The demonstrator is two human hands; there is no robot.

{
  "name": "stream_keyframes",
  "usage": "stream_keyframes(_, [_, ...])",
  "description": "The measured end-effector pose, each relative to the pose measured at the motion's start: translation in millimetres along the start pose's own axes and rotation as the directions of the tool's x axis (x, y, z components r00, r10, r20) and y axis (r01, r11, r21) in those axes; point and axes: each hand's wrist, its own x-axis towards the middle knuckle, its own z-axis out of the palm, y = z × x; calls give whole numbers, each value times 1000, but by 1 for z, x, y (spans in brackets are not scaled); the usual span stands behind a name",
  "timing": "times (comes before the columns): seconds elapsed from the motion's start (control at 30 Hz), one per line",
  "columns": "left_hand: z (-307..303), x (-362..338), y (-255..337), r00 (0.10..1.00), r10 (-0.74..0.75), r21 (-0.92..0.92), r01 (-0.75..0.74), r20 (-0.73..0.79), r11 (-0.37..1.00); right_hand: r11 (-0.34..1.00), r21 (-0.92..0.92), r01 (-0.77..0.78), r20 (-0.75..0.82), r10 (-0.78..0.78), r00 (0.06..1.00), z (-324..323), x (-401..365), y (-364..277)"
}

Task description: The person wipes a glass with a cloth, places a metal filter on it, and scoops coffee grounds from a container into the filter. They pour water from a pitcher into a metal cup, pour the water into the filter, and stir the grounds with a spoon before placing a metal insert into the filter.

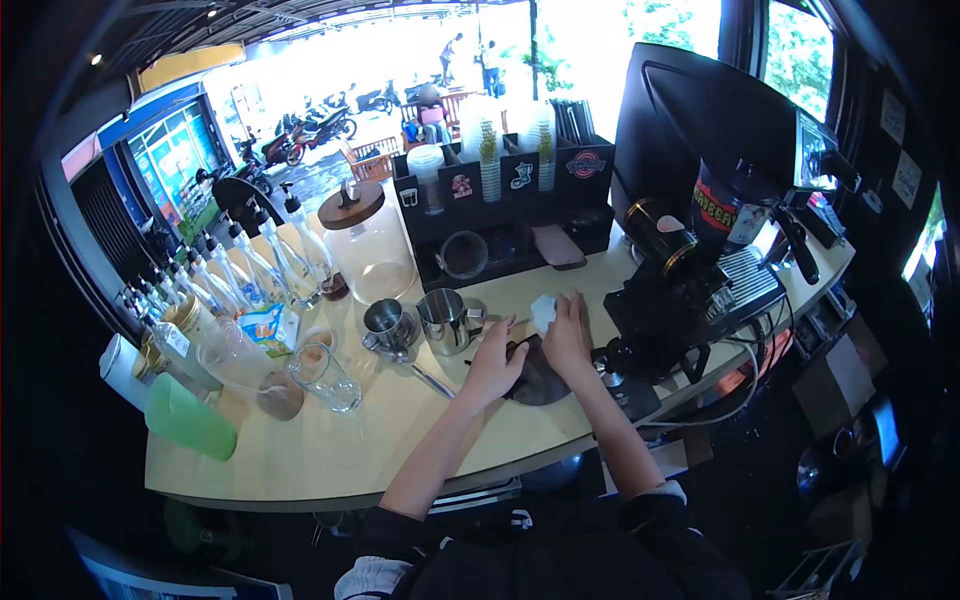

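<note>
My left hand (493, 365) rests on the wooden counter (400, 440), its fingers on the edge of a dark round mat (537, 385) and touching a thin dark tool. My right hand (568, 335) lies flat on the same mat, fingertips against a small white cloth (542, 312). A black coffee grinder (672, 290) stands just right of my right hand. Two steel milk jugs (447, 320) sit just left of my left hand, with a spoon lying in front of them.
A clear glass (325, 377), a lidded glass jar (368, 245), several syrup pump bottles (250, 270) and a green cup (188, 418) fill the counter's left. A black organiser with stacked cups (500, 180) stands behind. An espresso machine (740, 200) is at right.
</note>
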Motion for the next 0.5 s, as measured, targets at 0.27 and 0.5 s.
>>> stream_keyframes(0.27, [1,2,7,989,22,166,-47,149,985,992,-125,-3,488,64,871,15,-1,16])
stream_keyframes(0.5, [5,-1,8,995,88,102,-92,41,991,995,87,54,375,-83,923,3,-6,10])
